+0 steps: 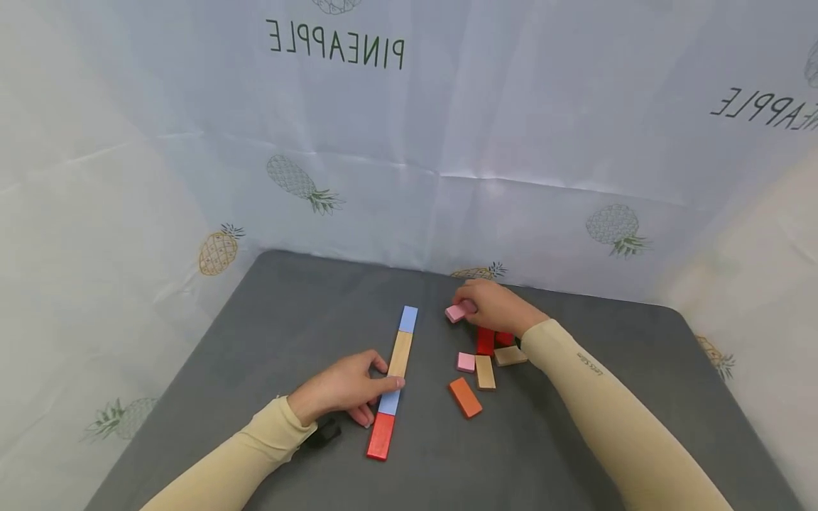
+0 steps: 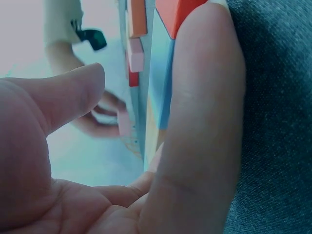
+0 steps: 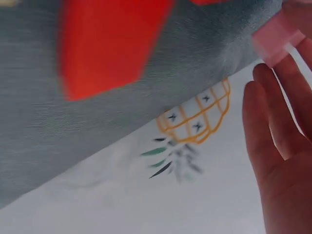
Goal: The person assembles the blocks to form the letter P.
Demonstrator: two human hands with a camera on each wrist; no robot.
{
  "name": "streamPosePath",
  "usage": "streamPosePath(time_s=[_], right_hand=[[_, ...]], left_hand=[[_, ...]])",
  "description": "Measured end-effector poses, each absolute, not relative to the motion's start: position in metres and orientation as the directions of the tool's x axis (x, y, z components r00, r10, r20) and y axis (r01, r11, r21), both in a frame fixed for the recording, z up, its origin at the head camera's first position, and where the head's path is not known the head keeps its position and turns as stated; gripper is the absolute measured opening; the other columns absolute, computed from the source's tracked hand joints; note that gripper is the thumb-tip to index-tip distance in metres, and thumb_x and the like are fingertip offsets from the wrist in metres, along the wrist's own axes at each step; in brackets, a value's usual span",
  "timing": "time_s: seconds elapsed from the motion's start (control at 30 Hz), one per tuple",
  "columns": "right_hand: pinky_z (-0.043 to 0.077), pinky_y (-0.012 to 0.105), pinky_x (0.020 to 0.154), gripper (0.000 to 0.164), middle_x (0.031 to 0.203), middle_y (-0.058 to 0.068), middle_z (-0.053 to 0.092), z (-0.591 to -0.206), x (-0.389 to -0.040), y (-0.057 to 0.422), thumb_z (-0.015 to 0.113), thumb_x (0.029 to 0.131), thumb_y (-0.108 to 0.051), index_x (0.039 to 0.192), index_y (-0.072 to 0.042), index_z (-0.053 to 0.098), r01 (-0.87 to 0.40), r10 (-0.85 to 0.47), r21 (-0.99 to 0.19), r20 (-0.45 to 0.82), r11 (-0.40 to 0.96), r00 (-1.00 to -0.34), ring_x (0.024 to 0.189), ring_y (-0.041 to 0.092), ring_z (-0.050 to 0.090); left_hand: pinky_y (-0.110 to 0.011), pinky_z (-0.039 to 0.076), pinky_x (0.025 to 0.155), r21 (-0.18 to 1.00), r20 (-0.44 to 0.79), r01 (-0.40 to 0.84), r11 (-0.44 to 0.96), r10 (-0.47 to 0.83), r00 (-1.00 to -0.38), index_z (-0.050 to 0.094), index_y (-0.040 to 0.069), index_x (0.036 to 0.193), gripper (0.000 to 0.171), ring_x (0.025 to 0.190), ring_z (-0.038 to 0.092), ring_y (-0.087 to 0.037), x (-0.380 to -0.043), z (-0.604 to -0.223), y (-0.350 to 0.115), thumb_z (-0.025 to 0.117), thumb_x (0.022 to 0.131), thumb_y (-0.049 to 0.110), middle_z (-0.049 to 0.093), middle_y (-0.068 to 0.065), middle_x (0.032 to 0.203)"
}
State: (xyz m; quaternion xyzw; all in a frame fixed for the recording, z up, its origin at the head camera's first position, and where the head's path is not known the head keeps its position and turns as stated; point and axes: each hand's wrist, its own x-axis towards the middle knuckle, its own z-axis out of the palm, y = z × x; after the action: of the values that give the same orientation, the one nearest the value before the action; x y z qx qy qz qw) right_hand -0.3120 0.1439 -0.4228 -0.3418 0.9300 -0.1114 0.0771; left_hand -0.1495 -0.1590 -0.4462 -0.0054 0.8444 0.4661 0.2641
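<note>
A straight row of blocks runs away from the near side: a red block (image 1: 380,436), a blue block (image 1: 388,404), a plain wooden block (image 1: 400,353) and another blue block (image 1: 408,319) at the far end. Across the row's middle lies my left hand (image 1: 350,384), its thumb over the blocks and a finger along the row's left side. In the left wrist view, its thumb and finger stand apart. My right hand (image 1: 497,306) pinches a pink block (image 1: 455,313) between thumb and fingertips, right of the row's far end. The right wrist view shows this pink block (image 3: 275,41) at the fingertips.
Loose blocks lie right of the row: an orange one (image 1: 465,397), a pink one (image 1: 466,363), two wooden ones (image 1: 485,373) and red ones (image 1: 486,341) partly under my right hand. A pineapple-print cloth (image 1: 409,213) hangs behind the grey table (image 1: 287,312).
</note>
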Motion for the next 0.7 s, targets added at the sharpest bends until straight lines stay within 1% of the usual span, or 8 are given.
streamPosePath(time_s=[0.1, 0.23, 0.33, 0.57, 0.7], right_hand=[[0.061, 0.043, 0.099, 0.029, 0.123, 0.004, 0.072, -0.429, -0.321, 0.128, 0.075, 0.098, -0.006, 0.126, -0.014, 0.076, -0.637, -0.663, -0.229, -0.055, 0.736, -0.746, 0.112, 0.023, 0.063], [0.061, 0.044, 0.104, 0.030, 0.128, 0.006, 0.074, -0.432, -0.329, 0.107, 0.076, 0.099, -0.006, 0.129, -0.014, 0.076, -0.668, -0.682, -0.166, -0.046, 0.725, -0.729, 0.116, 0.024, 0.064], [0.061, 0.045, 0.105, 0.031, 0.126, 0.005, 0.075, -0.434, -0.336, 0.093, 0.077, 0.099, -0.005, 0.128, -0.014, 0.077, -0.717, -0.724, -0.111, -0.028, 0.688, -0.689, 0.116, 0.025, 0.065], [0.062, 0.044, 0.102, 0.027, 0.120, 0.003, 0.076, -0.438, -0.351, 0.067, 0.069, 0.102, 0.000, 0.120, -0.016, 0.080, -0.790, -0.790, -0.038, 0.001, 0.612, -0.613, 0.113, 0.022, 0.066], [0.062, 0.045, 0.102, 0.029, 0.121, 0.002, 0.076, -0.438, -0.357, 0.054, 0.066, 0.103, 0.001, 0.119, -0.017, 0.081, -0.820, -0.820, -0.020, 0.019, 0.572, -0.573, 0.118, 0.023, 0.067]], left_hand=[[-0.036, 0.065, 0.056, 0.791, -0.452, -0.254, 0.557, 0.251, -0.856, 0.057, 0.009, 0.128, 0.056, 0.053, 0.073, -0.019, -0.147, -0.451, -0.159, 0.080, 0.097, 0.050, 0.070, -0.014, 0.082], [-0.036, 0.065, 0.055, 0.805, -0.446, -0.252, 0.538, 0.267, -0.854, 0.058, 0.008, 0.126, 0.056, 0.052, 0.072, -0.019, -0.145, -0.455, -0.159, 0.080, 0.096, 0.050, 0.069, -0.014, 0.083], [-0.037, 0.065, 0.055, 0.809, -0.446, -0.255, 0.530, 0.268, -0.854, 0.058, 0.009, 0.126, 0.055, 0.052, 0.072, -0.019, -0.145, -0.456, -0.160, 0.080, 0.096, 0.050, 0.069, -0.014, 0.084], [-0.037, 0.064, 0.054, 0.813, -0.446, -0.260, 0.522, 0.270, -0.853, 0.058, 0.009, 0.125, 0.055, 0.051, 0.071, -0.019, -0.146, -0.452, -0.163, 0.080, 0.096, 0.050, 0.070, -0.015, 0.081], [-0.036, 0.064, 0.053, 0.826, -0.426, -0.246, 0.507, 0.277, -0.861, 0.058, 0.008, 0.126, 0.057, 0.049, 0.070, -0.017, -0.148, -0.449, -0.167, 0.086, 0.092, 0.044, 0.072, -0.014, 0.076]])
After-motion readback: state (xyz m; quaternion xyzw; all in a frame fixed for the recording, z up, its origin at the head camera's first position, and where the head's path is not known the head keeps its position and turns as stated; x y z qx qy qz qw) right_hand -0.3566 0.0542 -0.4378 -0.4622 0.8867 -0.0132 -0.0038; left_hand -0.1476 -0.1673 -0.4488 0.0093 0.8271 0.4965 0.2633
